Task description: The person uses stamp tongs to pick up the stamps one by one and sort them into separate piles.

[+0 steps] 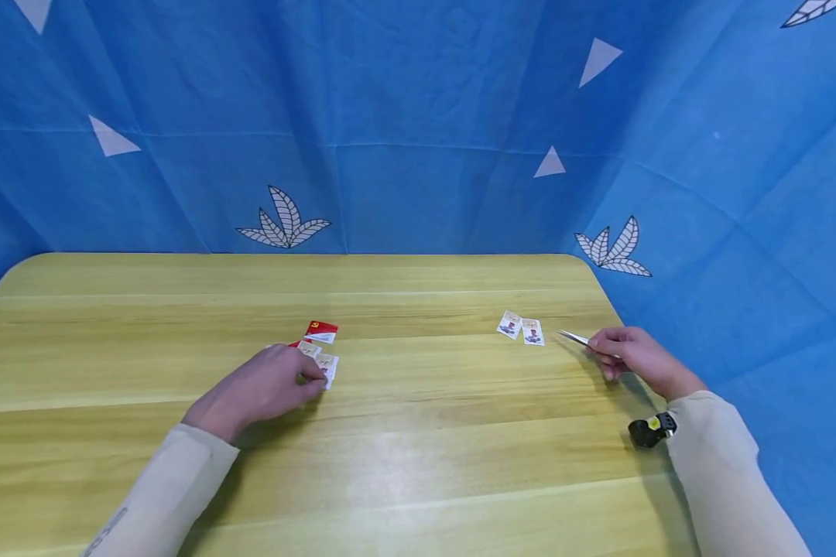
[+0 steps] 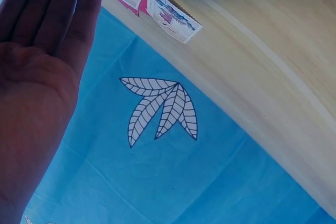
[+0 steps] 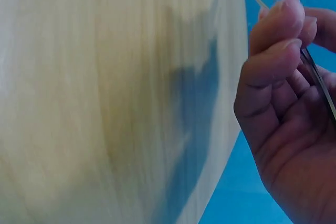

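Note:
In the head view, my left hand (image 1: 268,387) reaches over a small group of stamps at left of centre. Its thumb and forefinger meet at the edge of a white stamp (image 1: 327,367) that lies on the table. Another white stamp (image 1: 310,349) and a red stamp (image 1: 322,328) lie just beyond; part of the group is hidden under the hand. The left wrist view shows the palm and the other fingers stretched out beside white stamps (image 2: 172,17). Near the table's right edge, my right hand (image 1: 623,356) grips metal tweezers (image 1: 573,337), their tips pointing left and slightly apart.
Two white stamps, one tilted (image 1: 509,325) and one straighter (image 1: 532,332), lie left of the tweezers' tips. The light wooden table (image 1: 418,456) has rounded far corners. A blue patterned curtain (image 1: 418,93) hangs behind and along the right. A black device (image 1: 651,429) sits at the right wrist.

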The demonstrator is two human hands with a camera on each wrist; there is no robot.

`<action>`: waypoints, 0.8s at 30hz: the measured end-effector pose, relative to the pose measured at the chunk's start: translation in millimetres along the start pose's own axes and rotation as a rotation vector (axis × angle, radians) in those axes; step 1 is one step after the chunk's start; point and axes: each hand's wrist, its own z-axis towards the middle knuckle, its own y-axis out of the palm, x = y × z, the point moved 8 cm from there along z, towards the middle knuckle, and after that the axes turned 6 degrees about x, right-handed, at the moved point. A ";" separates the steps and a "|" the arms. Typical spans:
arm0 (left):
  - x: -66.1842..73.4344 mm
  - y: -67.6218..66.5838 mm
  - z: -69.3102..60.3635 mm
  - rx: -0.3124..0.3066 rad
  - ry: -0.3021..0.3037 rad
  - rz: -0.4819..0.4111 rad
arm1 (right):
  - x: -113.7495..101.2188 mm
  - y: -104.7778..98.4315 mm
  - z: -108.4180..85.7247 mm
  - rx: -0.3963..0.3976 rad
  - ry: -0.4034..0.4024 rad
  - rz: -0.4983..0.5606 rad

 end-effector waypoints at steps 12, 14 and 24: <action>-1.2 2.9 -0.3 0.004 -0.018 0.000 | -31.6 15.8 -3.7 0.031 -0.052 -0.046; -2.0 3.3 -0.5 0.003 -0.024 0.002 | -40.1 22.2 -3.8 0.012 -0.066 -0.050; -1.1 2.5 0.8 0.028 0.016 0.034 | -63.4 48.6 1.4 -0.038 -0.098 -0.111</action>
